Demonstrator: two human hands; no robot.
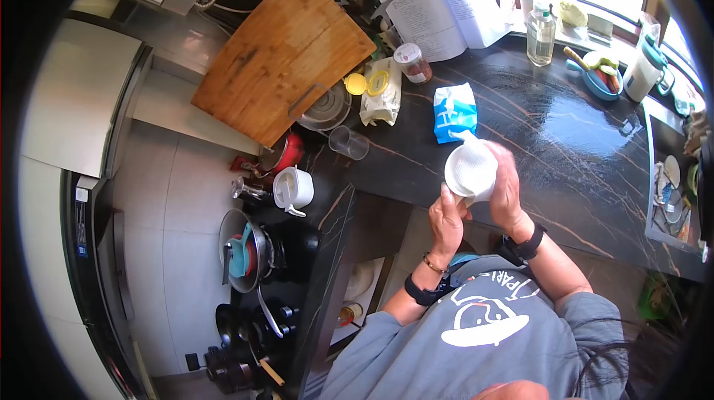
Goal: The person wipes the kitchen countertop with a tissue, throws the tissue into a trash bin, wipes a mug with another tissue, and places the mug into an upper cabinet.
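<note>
Both hands hold a round white thing (470, 171) with a dimpled surface, above the counter's front edge. It looks like rolled or bunched kitchen paper, but its exact kind is unclear. My left hand (448, 223) grips its lower edge, thumb up against the side. My right hand (506, 186) curls around its right side, the fingertips partly hidden. A blue and white packet (455, 114) stands just beyond, and a white flap or sheet shows between the two. Black bands circle both wrists.
On the dark counter (401, 169) are a clear cup (349, 143), a yellow-lidded pack (381, 91), a jar (413, 63), an open notebook (424, 13), a pump bottle (541, 37) and a blue bowl (601, 80). A wooden board (279, 50) leans left; a pan (242, 247) sits lower left; a sink (669, 177) is right.
</note>
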